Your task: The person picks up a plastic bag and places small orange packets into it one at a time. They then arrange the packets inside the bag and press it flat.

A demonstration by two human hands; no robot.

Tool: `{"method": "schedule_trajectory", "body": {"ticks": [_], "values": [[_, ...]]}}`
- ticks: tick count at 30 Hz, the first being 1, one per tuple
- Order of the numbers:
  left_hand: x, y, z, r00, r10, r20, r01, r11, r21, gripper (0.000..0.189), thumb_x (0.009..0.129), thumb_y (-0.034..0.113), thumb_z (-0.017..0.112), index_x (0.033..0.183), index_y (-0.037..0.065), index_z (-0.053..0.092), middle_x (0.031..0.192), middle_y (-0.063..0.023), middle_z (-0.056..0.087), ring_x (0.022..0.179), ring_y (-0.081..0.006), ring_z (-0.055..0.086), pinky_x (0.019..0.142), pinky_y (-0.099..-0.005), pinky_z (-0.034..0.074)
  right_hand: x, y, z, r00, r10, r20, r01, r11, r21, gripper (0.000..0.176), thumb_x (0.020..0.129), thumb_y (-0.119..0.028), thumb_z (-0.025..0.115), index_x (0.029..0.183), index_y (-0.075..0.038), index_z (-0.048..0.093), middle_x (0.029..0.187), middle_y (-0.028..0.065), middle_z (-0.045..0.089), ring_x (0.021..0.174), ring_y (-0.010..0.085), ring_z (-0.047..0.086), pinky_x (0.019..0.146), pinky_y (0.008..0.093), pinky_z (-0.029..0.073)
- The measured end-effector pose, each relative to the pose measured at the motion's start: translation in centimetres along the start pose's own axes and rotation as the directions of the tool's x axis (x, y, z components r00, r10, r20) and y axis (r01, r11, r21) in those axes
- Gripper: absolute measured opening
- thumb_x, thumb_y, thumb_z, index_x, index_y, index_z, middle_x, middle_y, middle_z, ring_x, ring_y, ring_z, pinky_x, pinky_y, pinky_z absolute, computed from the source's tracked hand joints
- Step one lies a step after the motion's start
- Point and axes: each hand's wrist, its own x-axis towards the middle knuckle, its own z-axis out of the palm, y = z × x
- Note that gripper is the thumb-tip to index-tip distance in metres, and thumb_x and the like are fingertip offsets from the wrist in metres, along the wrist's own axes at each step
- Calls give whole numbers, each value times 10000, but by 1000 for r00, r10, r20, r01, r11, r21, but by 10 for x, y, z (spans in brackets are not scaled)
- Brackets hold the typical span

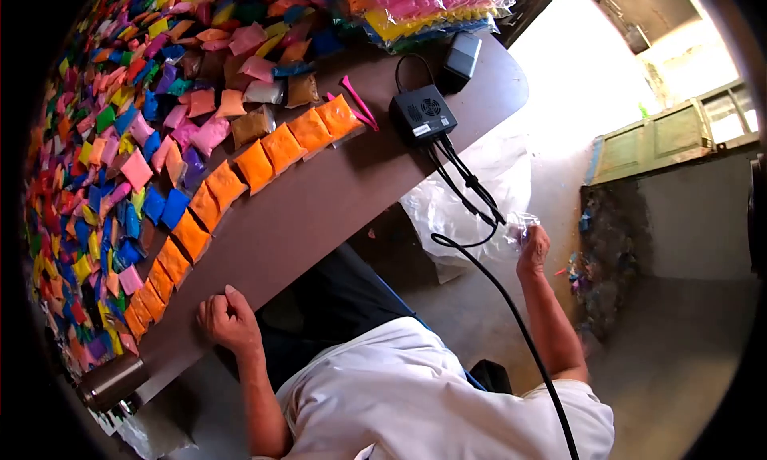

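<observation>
My left hand [230, 319] rests at the near edge of the brown table [311, 200], its fingers loosely curled and nothing visible in them. Out to the side, off the table, my right hand [534, 250] is closed on a clear plastic bag [521, 220], crumpled above the fingers. A long connected strip of orange packets [256, 167] curves across the table, beyond my left hand. Below the bag, a large translucent plastic sheet or sack [499, 180] hangs beside the table.
A heap of small colourful packets [120, 172] covers the far side. A black box with a fan [423, 115], its cables, a power bank [462, 60] and pink tweezers [359, 102] lie on the table. Stacked packet sheets [435, 12] stand behind. A cylinder [113, 382] sits at the left end.
</observation>
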Motion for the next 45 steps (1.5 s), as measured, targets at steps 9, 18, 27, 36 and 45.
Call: {"method": "schedule_trajectory", "body": {"ticks": [9, 18, 27, 36, 45], "values": [[-3, -1, -23, 995, 87, 58, -67, 958, -280, 356, 905, 165, 585, 592, 59, 451, 575, -71, 480, 580, -221, 485, 589, -350, 399, -89, -28, 8, 583, 649, 488, -578, 754, -312, 205, 911, -286, 565, 918, -89, 622, 755, 17, 620, 642, 137, 595, 528, 289, 495], [-52, 15, -64, 767, -97, 634, 602, 453, -658, 269, 919, 206, 585, 736, 8, 573, 707, -76, 560, 693, -174, 523, 659, -307, 414, -229, -94, 112, 68, 362, 930, -500, 819, -282, 307, 966, -280, 523, 1039, 7, 601, 1014, 161, 666, 901, 253, 657, 766, 360, 513], [-78, -7, -74, 647, -188, 739, 731, -122, -671, 617, 973, 573, 324, 907, 19, 589, 896, -70, 604, 806, -156, 551, 755, -315, 442, -262, -114, 212, -26, 136, 990, -767, 633, -107, 430, 892, -361, 613, 1155, -26, 553, 1075, 248, 633, 919, 389, 660, 815, 495, 543], [-92, -17, -108, 608, -332, 721, 739, -96, -667, 396, 902, 423, 621, 841, 33, 595, 820, -64, 644, 664, -125, 597, 608, -260, 496, -248, -117, 238, 314, -10, 949, -633, 743, 217, 257, 885, -142, 541, 1112, -22, 554, 1044, 154, 628, 907, 248, 647, 822, 376, 534], [-78, -28, -137, 858, -401, 319, 478, 401, -781, 269, 966, 229, 544, 819, 7, 579, 732, -40, 596, 630, -67, 513, 600, -213, 433, -227, -99, 244, 205, -187, 961, -745, 607, 277, 210, 842, -294, 613, 922, -100, 611, 1188, 177, 567, 1097, 279, 514, 908, 376, 432]]}}
